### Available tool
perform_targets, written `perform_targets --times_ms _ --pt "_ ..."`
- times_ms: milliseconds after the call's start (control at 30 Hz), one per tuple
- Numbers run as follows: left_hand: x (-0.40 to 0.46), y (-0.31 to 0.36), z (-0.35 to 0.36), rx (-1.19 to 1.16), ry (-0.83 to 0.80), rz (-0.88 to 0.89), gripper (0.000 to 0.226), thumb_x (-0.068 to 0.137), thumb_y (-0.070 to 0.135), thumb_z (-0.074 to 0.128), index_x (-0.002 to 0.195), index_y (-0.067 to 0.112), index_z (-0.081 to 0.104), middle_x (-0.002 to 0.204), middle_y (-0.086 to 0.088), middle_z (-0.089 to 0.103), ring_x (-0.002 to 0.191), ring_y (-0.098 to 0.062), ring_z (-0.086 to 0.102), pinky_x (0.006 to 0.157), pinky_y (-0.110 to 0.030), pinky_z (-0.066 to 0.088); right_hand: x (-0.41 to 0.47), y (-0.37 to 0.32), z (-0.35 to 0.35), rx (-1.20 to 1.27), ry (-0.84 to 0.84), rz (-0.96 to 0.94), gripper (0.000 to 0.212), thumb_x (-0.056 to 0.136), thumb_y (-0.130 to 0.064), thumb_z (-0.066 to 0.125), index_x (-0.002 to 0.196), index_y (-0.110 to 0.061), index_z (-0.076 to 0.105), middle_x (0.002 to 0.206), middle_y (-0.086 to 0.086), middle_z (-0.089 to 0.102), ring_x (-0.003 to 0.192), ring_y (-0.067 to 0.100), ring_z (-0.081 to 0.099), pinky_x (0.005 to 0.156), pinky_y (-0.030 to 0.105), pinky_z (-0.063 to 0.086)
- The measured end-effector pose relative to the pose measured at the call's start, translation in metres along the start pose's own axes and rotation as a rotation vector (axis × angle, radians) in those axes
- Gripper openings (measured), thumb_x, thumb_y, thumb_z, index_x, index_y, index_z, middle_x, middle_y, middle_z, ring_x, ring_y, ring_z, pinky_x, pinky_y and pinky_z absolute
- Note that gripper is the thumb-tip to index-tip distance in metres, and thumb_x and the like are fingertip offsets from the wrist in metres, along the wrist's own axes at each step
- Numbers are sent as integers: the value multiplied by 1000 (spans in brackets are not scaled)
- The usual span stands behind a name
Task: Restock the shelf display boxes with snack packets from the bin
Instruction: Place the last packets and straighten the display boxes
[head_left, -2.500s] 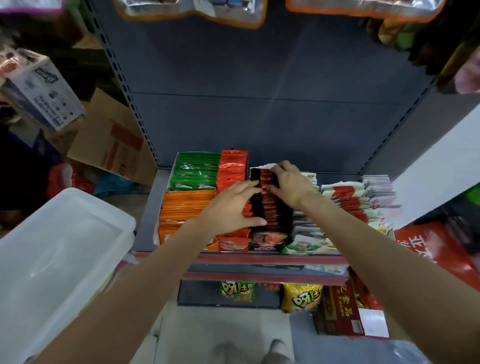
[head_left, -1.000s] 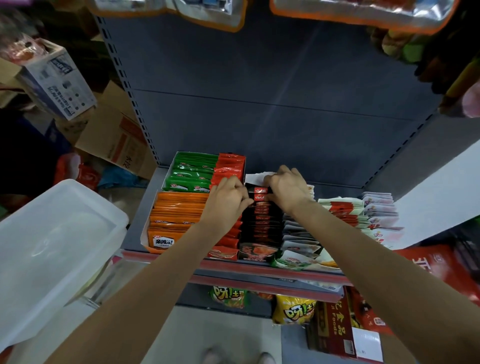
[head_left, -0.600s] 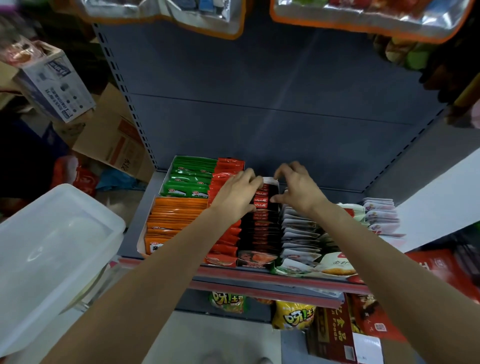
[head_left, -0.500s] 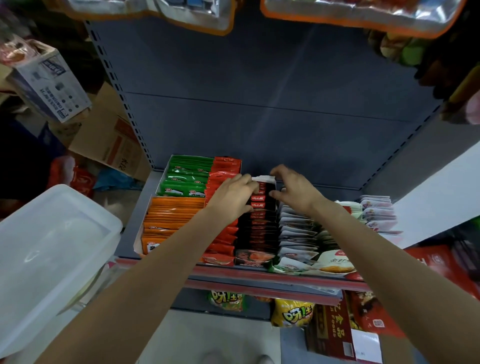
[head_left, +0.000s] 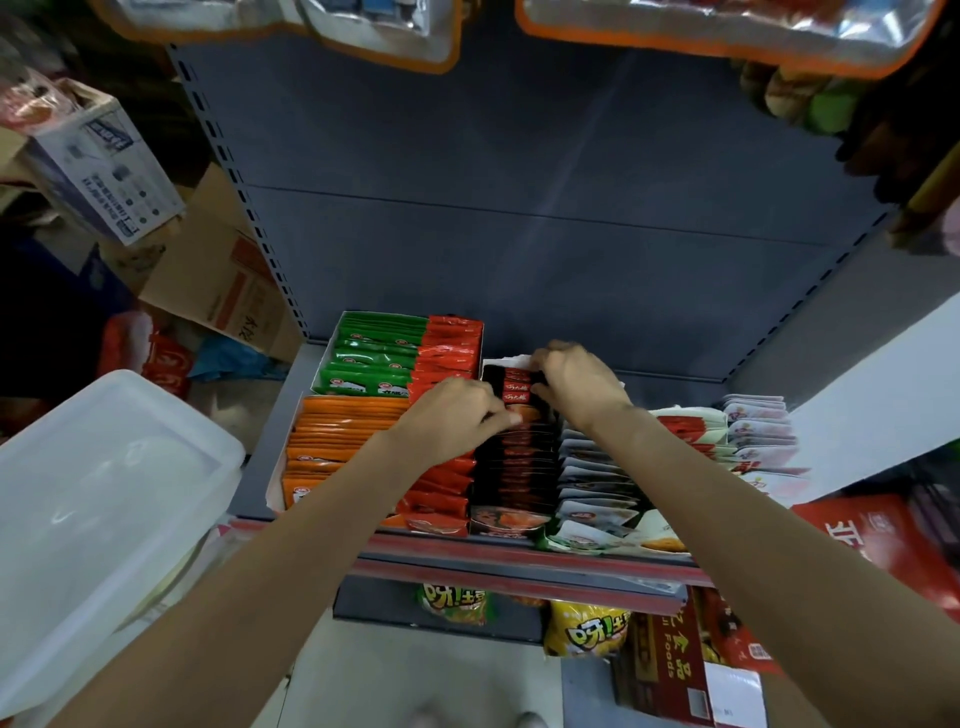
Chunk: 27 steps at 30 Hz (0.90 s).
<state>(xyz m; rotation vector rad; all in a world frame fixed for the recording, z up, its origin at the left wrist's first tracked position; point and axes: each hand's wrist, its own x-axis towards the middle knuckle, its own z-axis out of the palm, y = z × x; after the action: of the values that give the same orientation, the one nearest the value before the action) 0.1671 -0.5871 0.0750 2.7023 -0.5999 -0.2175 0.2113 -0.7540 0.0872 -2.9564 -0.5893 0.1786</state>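
On the shelf (head_left: 519, 564) a row of black snack packets (head_left: 514, 467) stands in a display box, between red packets (head_left: 441, 499) and white packets (head_left: 597, 473). My left hand (head_left: 457, 421) has its curled fingers pinching into the left side of the black row about midway back. My right hand (head_left: 576, 379) grips the rear black packets at the back of the box, where a white box flap shows. The translucent plastic bin (head_left: 93, 519) sits at lower left, its inside looking bare.
Green packets (head_left: 374, 358) and orange packets (head_left: 343, 436) fill boxes to the left. More white packets (head_left: 758, 431) stand at far right. Yellow snack bags (head_left: 587, 631) and a red carton (head_left: 670, 660) sit on the lower shelf. Cardboard boxes (head_left: 223, 280) lie at left; bags hang overhead.
Both hands have worked along the black row toward the back of the box. Since half a second ago the left hand has slid forward a little while the right stays at the rear.
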Motion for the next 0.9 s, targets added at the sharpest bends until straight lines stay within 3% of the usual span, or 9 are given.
perform_targets --times_ms 67,167,333,433,533,633,733,900 --pt "6 0 -3 -72 26 -81 34 98 36 44 92 11 67 82 -2 69 77 -19 64 77 -37 51 2 -2 1 -33 -18 6 28 93 -14 52 118 -4 58 117 11 54 115 28 48 87 36 45" --pt "15 6 -6 18 16 -133 24 94 31 54 104 14 66 91 -3 71 87 -19 65 81 -38 52 3 -2 3 -60 -44 12 32 93 -16 48 121 -3 56 121 11 52 120 26 43 87 35 45" --pt "18 6 4 110 22 -128 18 91 31 60 97 17 70 98 -4 69 94 -24 63 85 -37 49 1 -1 6 -148 -95 -20 28 91 -11 54 118 -1 55 121 11 50 119 26 41 87 38 48" --pt "13 3 9 186 109 -72 34 89 33 60 119 17 59 121 -1 54 115 -20 48 96 -31 37 3 0 10 -137 -37 -17 24 92 -10 52 114 -4 59 116 9 54 115 26 45 85 36 47" --pt "13 1 8 266 302 -123 65 79 39 71 132 17 41 132 -2 40 120 -20 37 98 -31 33 3 0 10 -109 -5 -29 23 93 -10 51 113 -7 62 112 9 57 110 27 49 84 34 45" --pt "22 -2 6 268 209 -140 84 77 34 74 144 15 27 144 -2 33 131 -20 32 105 -32 30 -1 0 8 -76 16 -67 23 94 -11 47 112 -7 61 112 11 59 106 29 54 84 33 42" --pt "35 -3 6 306 85 -130 66 81 28 71 135 13 36 135 -5 46 127 -22 39 104 -32 30 -3 2 8 -53 27 -88 24 94 -10 46 115 -11 58 115 9 58 105 29 57 85 33 41" --pt "41 -10 3 335 81 -79 58 82 37 68 130 18 42 127 -1 54 121 -20 44 99 -32 28 -12 5 16 44 26 -57 41 94 -7 46 134 -16 48 147 8 38 116 35 55 96 39 42"
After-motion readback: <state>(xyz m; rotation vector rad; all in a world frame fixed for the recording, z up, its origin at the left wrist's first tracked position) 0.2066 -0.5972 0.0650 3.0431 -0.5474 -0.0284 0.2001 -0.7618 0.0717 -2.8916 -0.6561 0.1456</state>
